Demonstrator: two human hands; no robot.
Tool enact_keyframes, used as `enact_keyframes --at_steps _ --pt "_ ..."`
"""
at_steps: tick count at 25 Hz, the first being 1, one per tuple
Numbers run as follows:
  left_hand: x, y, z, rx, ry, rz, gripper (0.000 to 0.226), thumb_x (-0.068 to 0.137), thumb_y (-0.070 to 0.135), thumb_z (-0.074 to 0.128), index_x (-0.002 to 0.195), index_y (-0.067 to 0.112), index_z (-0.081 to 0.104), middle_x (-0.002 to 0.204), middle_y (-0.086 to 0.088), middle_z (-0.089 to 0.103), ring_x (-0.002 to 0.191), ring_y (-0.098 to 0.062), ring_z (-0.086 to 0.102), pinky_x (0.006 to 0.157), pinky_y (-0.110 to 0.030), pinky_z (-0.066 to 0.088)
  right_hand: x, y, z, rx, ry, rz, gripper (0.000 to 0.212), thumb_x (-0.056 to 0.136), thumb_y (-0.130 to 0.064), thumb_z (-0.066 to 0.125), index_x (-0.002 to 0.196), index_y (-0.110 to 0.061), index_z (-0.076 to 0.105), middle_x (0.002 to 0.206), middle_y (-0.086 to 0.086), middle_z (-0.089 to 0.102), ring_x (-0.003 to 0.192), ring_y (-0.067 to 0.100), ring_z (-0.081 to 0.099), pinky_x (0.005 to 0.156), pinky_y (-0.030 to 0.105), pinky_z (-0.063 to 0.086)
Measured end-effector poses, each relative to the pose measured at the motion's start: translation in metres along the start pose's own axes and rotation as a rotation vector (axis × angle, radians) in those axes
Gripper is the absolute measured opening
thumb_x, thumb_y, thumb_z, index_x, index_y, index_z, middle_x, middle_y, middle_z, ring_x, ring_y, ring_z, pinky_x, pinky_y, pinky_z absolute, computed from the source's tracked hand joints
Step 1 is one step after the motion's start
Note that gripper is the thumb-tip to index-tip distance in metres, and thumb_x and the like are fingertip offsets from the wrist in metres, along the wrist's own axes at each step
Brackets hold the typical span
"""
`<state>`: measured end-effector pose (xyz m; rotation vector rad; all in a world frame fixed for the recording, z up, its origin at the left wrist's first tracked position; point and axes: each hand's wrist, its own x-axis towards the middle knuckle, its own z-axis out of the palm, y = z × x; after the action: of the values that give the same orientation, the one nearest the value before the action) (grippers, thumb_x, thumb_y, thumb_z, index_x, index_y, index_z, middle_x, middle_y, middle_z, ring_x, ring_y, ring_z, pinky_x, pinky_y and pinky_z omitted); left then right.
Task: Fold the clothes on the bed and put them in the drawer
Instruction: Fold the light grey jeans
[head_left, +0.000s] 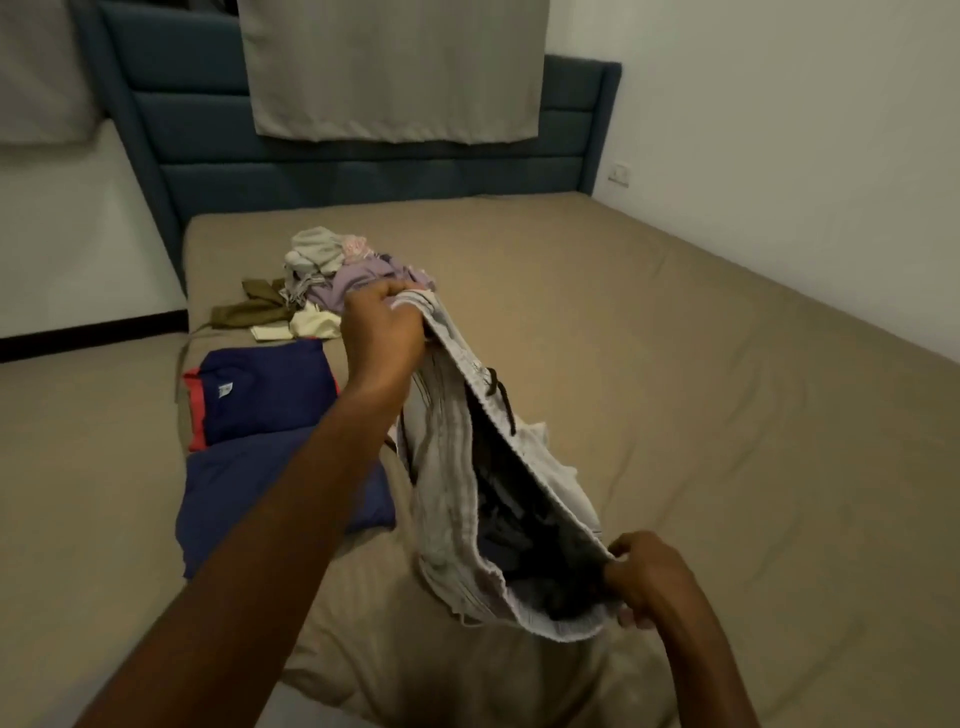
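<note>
Over the bed (675, 364) | grey shorts (457, 467) stretched between 2 hands | left (382, 332), right (649, 577) pinching waistband

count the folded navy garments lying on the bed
2: one navy garment with a red edge beside the unfolded pile, and a plain navy one nearer, partly behind the left forearm. Others may be hidden.

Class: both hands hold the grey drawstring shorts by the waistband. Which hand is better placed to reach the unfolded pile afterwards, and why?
Left, probably. The left hand grips the shorts right beside the unfolded pile, while the right hand holds the waistband's near end, far from it.
</note>
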<state>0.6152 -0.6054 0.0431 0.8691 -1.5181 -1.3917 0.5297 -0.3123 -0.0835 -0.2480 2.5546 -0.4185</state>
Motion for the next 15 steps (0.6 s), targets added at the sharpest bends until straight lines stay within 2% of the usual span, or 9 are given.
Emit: enact_keyframes --at_steps 1,2,4,5,7,9,12,13,15 --pt "0.012 0.017 -0.002 0.005 0.035 0.035 0.024 0.088 0.006 0.056 0.083 0.021 0.075 0.087 -0.003 0.074 0.083 -0.024 0.074 0.066 -0.043 0.065 -0.002 0.003 0.000 0.049 -0.023 0.032 0.029 0.073 -0.021 0.059 0.102 -0.021 0.066 0.083 0.006 0.076 0.061 0.021 0.075 0.069 0.036 0.064" --pt "0.022 0.032 -0.004 0.030 0.059 0.064 0.025 0.089 0.005 0.057 0.082 0.021 0.074 0.087 -0.001 0.074 0.084 -0.022 0.074 0.068 -0.041 0.065 -0.003 0.005 -0.004 0.074 0.038 0.042 0.025 0.074 -0.021 0.058 0.097 -0.021 0.066 0.078 0.003 0.075 0.057 0.019 0.074 0.070 0.038 0.064" --pt "0.041 0.049 -0.009 0.154 0.076 0.113 0.023 0.088 0.003 0.060 0.085 0.019 0.076 0.088 -0.002 0.074 0.082 -0.021 0.073 0.071 -0.037 0.064 -0.007 0.002 -0.022 0.083 0.247 -0.016 0.020 0.075 -0.026 0.056 0.090 -0.021 0.068 0.072 0.001 0.074 0.061 0.022 0.073 0.069 0.036 0.062" --pt "0.049 0.053 -0.011 0.240 0.066 0.118 0.019 0.088 0.005 0.063 0.088 0.018 0.077 0.091 -0.004 0.075 0.081 -0.020 0.072 0.071 -0.034 0.063 -0.006 -0.001 -0.035 0.173 0.289 -0.042 0.019 0.077 -0.024 0.055 0.088 -0.018 0.070 0.069 0.004 0.074 0.060 0.026 0.073 0.066 0.035 0.061" --pt "0.064 0.061 -0.023 0.432 -0.003 0.044 0.010 0.088 0.010 0.068 0.093 0.010 0.076 0.093 -0.010 0.075 0.072 -0.020 0.067 0.058 -0.029 0.057 0.001 -0.010 -0.065 0.553 0.192 -0.059 0.017 0.087 -0.005 0.056 0.087 -0.003 0.072 0.066 0.020 0.073 0.051 0.032 0.071 0.052 0.033 0.059" --pt "0.072 0.064 -0.041 0.814 -0.173 -0.070 0.011 0.089 0.010 0.071 0.093 0.000 0.070 0.083 -0.013 0.067 0.059 -0.020 0.056 0.044 -0.025 0.044 0.005 -0.010 -0.099 0.757 0.121 -0.021 0.013 0.090 0.002 0.060 0.088 0.011 0.070 0.067 0.029 0.070 0.045 0.030 0.066 0.043 0.027 0.052" --pt "0.067 0.042 -0.064 1.369 -0.464 -0.233 0.016 0.093 0.014 0.070 0.090 -0.001 0.064 0.078 -0.012 0.065 0.050 -0.018 0.053 0.039 -0.023 0.041 0.017 -0.006 -0.133 0.500 0.116 0.001 0.018 0.088 0.002 0.062 0.089 0.018 0.069 0.067 0.029 0.071 0.051 0.033 0.070 0.048 0.031 0.056" --pt "0.063 0.025 -0.069 1.452 -0.574 -0.352 0.019 0.095 0.016 0.068 0.099 -0.002 0.064 0.089 -0.017 0.070 0.050 -0.021 0.057 0.040 -0.023 0.045 0.020 -0.006 -0.135 0.330 0.095 -0.002 0.021 0.089 0.002 0.056 0.088 0.019 0.068 0.067 0.029 0.071 0.056 0.035 0.073 0.052 0.036 0.060" --pt "0.058 -0.015 -0.070 1.385 -0.756 -0.625 0.036 0.098 0.015 0.066 0.125 -0.008 0.059 0.125 -0.027 0.066 0.069 -0.028 0.069 0.047 -0.030 0.056 0.031 -0.008 -0.128 0.081 0.037 -0.047 0.024 0.092 0.000 0.047 0.093 0.015 0.066 0.069 0.026 0.073 0.059 0.037 0.074 0.062 0.044 0.064"
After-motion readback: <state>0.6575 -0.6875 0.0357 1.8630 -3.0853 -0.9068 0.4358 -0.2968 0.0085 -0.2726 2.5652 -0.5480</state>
